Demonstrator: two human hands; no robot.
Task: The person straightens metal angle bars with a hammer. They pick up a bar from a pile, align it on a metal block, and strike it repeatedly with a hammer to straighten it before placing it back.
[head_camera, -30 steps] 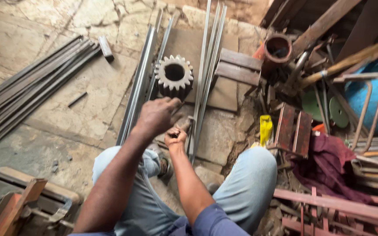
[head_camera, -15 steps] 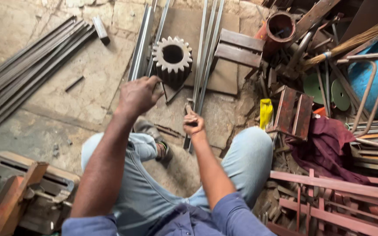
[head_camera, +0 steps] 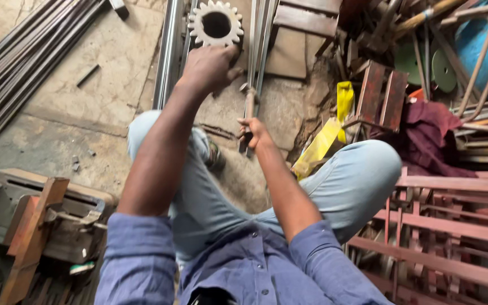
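reaching left hand [head_camera: 209,69] now touches gear [head_camera: 216,24]

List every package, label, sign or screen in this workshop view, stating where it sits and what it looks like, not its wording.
Yellow packet or wrapper: on the floor by the person's right knee, long, crumpled, bright yellow; whether it bears print cannot be told.
No labels, signs or screens are visible.

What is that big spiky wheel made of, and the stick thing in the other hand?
The gear looks like bare grey steel, dull and unpainted, with chunky cut teeth. The hammer in the right hand seems to have a brown wooden handle and a dark metal head, though it is partly hidden.
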